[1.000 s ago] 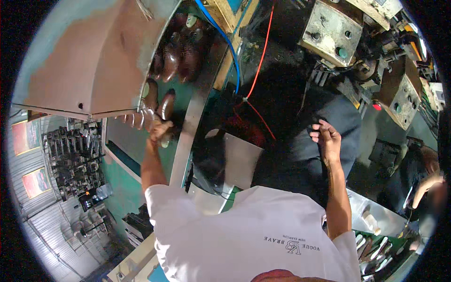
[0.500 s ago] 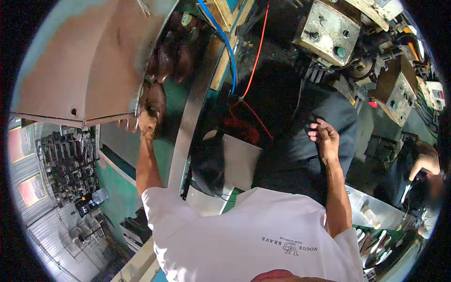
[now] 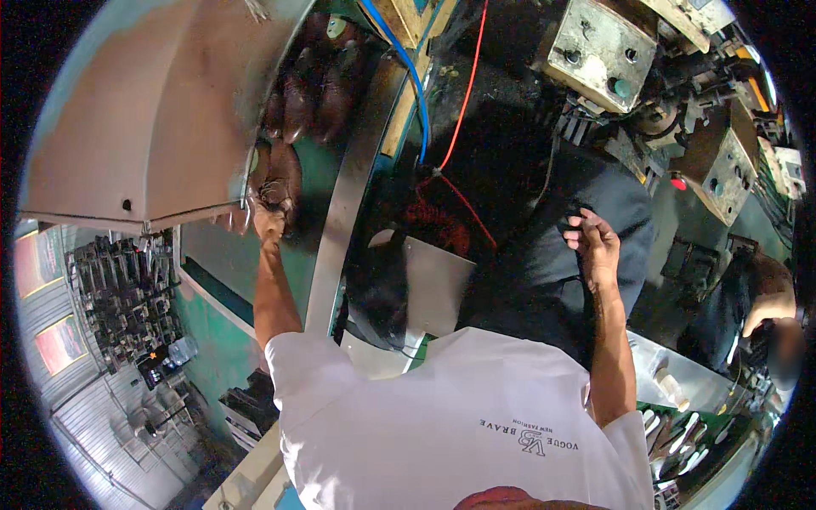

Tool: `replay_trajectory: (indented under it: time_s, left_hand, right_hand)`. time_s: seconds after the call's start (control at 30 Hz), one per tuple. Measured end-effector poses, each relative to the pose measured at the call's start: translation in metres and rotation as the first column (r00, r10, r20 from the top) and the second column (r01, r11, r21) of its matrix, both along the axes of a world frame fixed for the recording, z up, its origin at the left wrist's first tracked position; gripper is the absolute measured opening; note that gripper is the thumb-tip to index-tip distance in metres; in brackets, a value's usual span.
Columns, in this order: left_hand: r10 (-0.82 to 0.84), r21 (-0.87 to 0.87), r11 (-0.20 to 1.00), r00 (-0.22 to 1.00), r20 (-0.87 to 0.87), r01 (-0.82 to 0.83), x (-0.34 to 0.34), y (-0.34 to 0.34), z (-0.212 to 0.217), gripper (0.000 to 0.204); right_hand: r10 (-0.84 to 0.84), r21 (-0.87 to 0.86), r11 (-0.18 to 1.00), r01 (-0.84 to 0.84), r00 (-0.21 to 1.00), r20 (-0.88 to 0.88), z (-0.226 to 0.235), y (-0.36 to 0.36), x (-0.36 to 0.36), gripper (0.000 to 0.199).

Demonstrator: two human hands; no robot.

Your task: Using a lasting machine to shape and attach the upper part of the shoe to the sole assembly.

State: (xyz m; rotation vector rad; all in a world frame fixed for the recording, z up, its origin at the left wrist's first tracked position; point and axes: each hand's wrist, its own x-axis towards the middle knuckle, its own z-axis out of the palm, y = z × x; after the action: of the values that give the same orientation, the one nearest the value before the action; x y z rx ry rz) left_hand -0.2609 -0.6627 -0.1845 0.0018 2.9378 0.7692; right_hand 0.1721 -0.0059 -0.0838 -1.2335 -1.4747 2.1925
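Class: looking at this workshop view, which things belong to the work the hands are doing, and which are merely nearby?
In the work:
left hand
brown shoe it grips
row of brown shoes

Merely nearby:
right hand, held free
blue hose
red cable
grey control box

Single head-worn fisheye looks steeply down over the torso.

A grey hood [image 3: 153, 110] overhangs the upper left, crowding brown shoes [image 3: 293, 110] beneath it. Open room lies mid-frame, around the right hand [image 3: 595, 246].
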Motion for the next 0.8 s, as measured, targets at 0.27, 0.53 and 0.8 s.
replay_trajectory:
  time_s: [0.27,0.53,0.8]
  left_hand:
    - [-0.132,0.3,0.945,0.991,-0.007,0.128,0.084,0.052,0.053,0.068]
    - [-0.104,0.087,0.991,0.994,0.033,0.101,0.069,0.022,0.017,0.096]
    - [-0.07,0.364,0.931,0.994,0.081,0.036,0.048,0.016,0.01,0.085]
  right_hand:
    - [0.041,-0.014,0.999,-0.042,0.998,-0.04,-0.003,-0.001,-0.002,0.039]
    - [0.089,-0.041,0.995,-0.092,0.992,-0.088,-0.01,-0.004,-0.006,0.037]
    - [0.082,-0.051,0.995,-0.089,0.988,-0.129,-0.009,0.0,-0.002,0.038]
